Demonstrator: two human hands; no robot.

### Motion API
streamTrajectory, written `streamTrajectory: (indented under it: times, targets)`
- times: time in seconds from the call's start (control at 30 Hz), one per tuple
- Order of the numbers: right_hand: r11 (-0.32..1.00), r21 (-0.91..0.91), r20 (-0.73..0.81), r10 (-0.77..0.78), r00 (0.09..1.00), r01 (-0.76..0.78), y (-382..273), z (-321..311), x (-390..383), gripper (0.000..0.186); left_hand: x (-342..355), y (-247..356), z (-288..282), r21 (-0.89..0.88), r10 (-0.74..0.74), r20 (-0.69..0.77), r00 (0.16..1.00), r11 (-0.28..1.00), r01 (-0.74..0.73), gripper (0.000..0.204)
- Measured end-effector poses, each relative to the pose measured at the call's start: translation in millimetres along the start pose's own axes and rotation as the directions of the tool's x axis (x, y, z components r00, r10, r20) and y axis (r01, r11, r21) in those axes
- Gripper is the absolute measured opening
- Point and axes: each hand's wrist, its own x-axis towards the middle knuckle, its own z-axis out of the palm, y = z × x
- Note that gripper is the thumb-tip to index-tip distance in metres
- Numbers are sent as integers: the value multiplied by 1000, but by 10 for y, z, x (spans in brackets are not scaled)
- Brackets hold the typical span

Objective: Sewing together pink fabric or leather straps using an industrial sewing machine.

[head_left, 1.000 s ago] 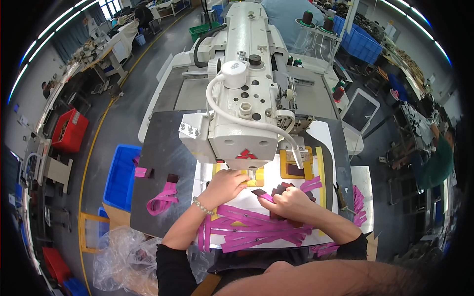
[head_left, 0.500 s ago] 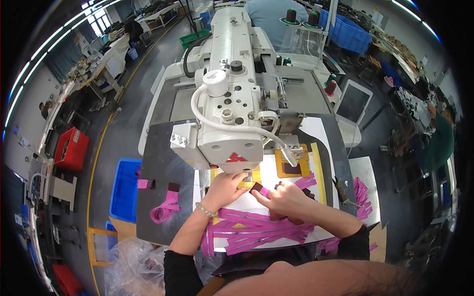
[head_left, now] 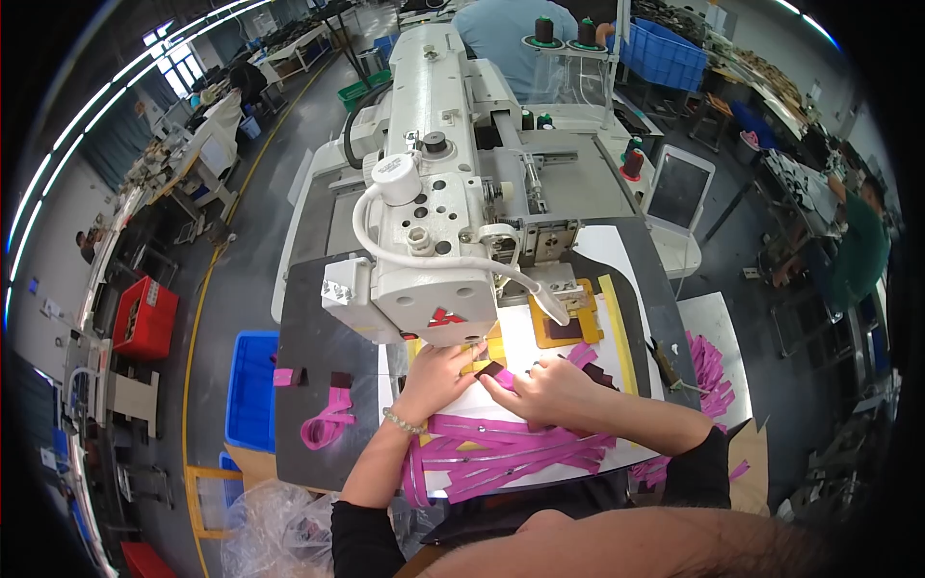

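Below the sewing machine head [head_left: 438,294], my left hand [head_left: 436,383] reaches to a yellow template [head_left: 493,345], its fingers stretched over the near-left edge. What lies beneath those fingertips is hidden. My right hand [head_left: 551,390] is closed, thumb and fingers pinching a magenta zipper strip [head_left: 505,378] whose dark brown end patch [head_left: 490,369] points toward the left hand. Just in front of both wrists lies a loose pile of magenta zipper strips [head_left: 520,451] on a white sheet. A second yellow frame [head_left: 554,332], around a dark brown piece, rests right of the machine head.
A looped magenta strip [head_left: 329,424] and a short piece [head_left: 287,377] lie on the dark tabletop at left. Blue bin [head_left: 252,395] stands beside the table. More zipper strips [head_left: 705,371] hang over a white board at right. A screen [head_left: 680,188] stands behind.
The whole view has shifted slightly, with the machine appearing further left. My right hand and its zipper strip stay close to the left hand; both keep nearly the same pose.
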Motion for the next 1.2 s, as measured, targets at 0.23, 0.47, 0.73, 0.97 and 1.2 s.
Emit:
streamTrajectory:
  times: [0.23,0.47,0.73,0.97,1.2]
  targets:
    - [991,-1,-186,-132,974,134,-128,-18,167,39,-20,58,-157,-12,-68,10,998,998,68,45]
    - [752,656,-175,72,982,62,-454,-203,491,33,-93,176,-496,-52,-154,-157,976,988,148,26]
    - [179,984,-12,-79,997,26,-813,-229,491,57,-252,-189,-749,-619,-78,109,991,775,129,27]
    - [400,908,-37,-226,973,128,-1086,271,165,52,-286,-233,-852,-459,-11,504,863,843,280,24]
    - [747,655,-23,-130,991,113,-1030,365,-203,43,-126,-175,-633,-139,-36,685,728,974,179,16]
